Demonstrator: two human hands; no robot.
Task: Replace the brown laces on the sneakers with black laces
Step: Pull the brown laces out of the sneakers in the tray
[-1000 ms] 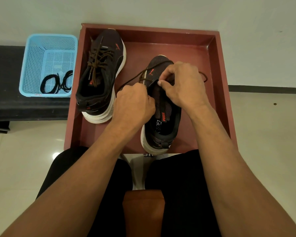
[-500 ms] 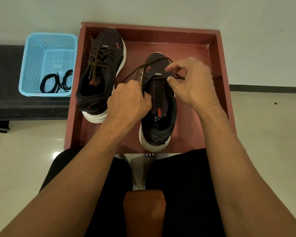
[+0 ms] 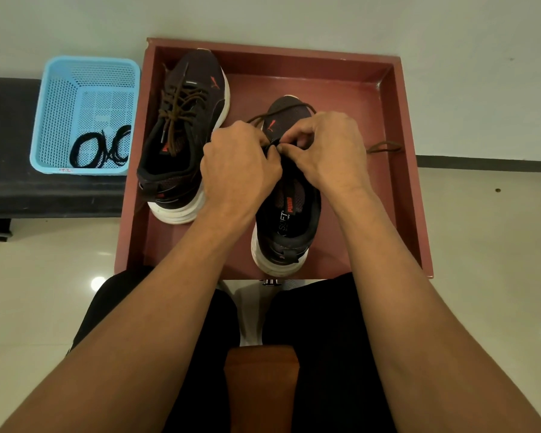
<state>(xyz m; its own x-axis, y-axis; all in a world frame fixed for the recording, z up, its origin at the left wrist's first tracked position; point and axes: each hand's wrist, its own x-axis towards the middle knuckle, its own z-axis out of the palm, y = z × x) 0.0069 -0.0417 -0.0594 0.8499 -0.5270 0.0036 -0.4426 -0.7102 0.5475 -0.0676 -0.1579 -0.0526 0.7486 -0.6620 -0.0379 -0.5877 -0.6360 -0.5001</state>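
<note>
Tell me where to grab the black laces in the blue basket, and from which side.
Pinch the black laces where their loops cross, coming straight down from above. They lie flat in loose coils on the floor of the blue basket, toward its near corner on the tray side. The basket walls block a sideways approach, and only the top is open.

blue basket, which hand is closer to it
Left. The left hand is on the sneaker on the side toward the blue basket; the right hand lies beyond it, farther away.
</note>
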